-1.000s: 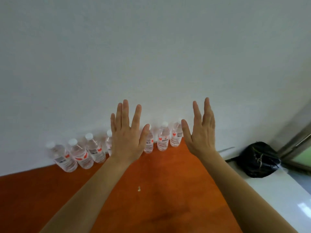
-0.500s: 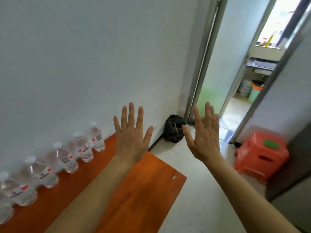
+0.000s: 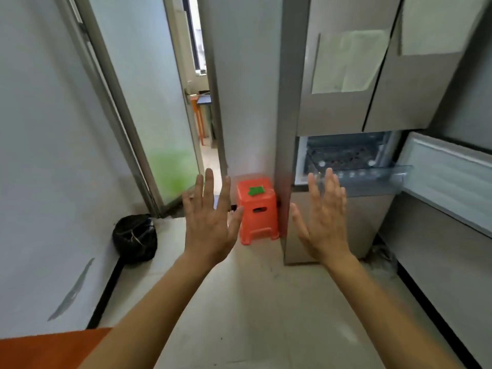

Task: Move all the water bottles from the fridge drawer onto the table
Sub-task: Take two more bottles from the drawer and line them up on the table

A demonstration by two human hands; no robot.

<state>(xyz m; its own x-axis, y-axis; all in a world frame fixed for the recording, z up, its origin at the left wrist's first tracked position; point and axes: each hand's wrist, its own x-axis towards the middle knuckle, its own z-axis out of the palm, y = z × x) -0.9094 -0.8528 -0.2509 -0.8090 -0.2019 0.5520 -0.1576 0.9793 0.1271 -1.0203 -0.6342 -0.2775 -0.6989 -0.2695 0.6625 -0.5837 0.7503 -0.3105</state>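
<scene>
Bare and empty, the left hand [image 3: 210,222] and right hand [image 3: 323,222] are raised with fingers spread flat, touching nothing. At 2 o'clock from the right hand, the clear fridge drawer [image 3: 354,171] stands pulled out, bottle caps [image 3: 352,174] showing inside. The orange table [image 3: 50,347] corner lies at 7 o'clock; an orange stool [image 3: 257,209] stands between the hands, farther off.

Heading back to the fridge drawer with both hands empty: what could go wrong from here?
1. The orange stool stands on the floor right beside the fridge, so a foot could catch it on approach.
2. The open fridge door juts out on the right; the right hand or arm may bump it.
3. The clear drawer is pulled out; a bottle grabbed with the left hand could snag on its front wall.
</scene>
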